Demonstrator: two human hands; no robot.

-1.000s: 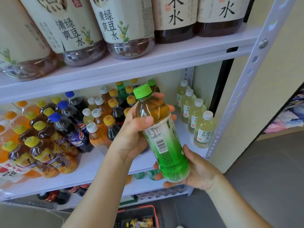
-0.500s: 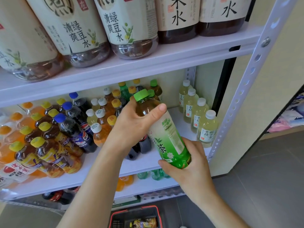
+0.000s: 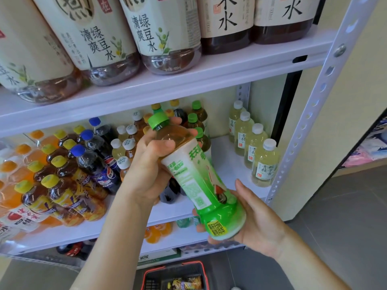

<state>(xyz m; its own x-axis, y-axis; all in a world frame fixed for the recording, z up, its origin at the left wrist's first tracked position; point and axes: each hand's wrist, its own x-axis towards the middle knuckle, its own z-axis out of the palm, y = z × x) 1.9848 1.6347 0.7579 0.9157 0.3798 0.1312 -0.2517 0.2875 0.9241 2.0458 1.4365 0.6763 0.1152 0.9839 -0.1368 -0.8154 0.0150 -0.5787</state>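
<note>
A green-tea bottle (image 3: 194,181) with a green cap and a green-white label is held tilted in front of the middle shelf, cap up and to the left. My left hand (image 3: 146,168) grips its neck and shoulder, thumb across the front. My right hand (image 3: 255,220) cups the bottle's base from below and behind, fingers curled round the bottom edge.
The white shelf (image 3: 226,155) holds pale bottles with white caps (image 3: 261,160) at right, Pepsi bottles (image 3: 98,164) and yellow-capped tea bottles (image 3: 54,185) at left. Large bottles (image 3: 163,34) stand on the upper shelf. A red basket (image 3: 178,277) sits on the floor below.
The bottle has been turned in my hands, showing a different side of the label, and its base has tipped further toward me. My right hand moved from gripping the side to cupping the base.
</note>
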